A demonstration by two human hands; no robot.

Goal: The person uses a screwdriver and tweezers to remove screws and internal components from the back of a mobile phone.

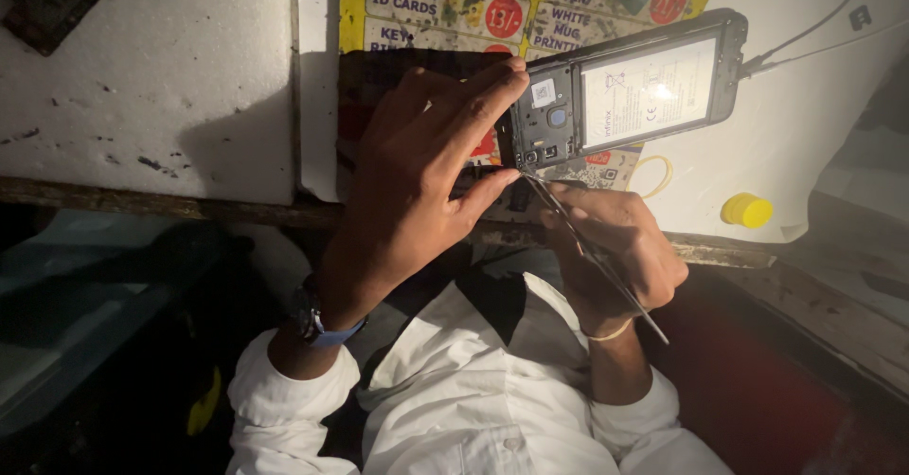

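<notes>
A dark phone [625, 91] with its back cover off lies tilted on the work surface, showing a white-labelled battery and the circuit end. My left hand [426, 172], with a watch on its wrist, grips the phone's circuit end between forefinger and thumb. My right hand [620, 248] holds thin metal tweezers [592, 252]. Their tips touch the phone's lower corner, just under my left thumb. Both sleeves are white.
A yellow printed sheet [530, 1] lies under the phone. A small yellow cap [746, 210] and a thin yellow ring [649, 174] sit to the right. White cables [814, 30] run off the phone's far end. A white foam board [142, 77] lies left, above the wooden table edge [189, 205].
</notes>
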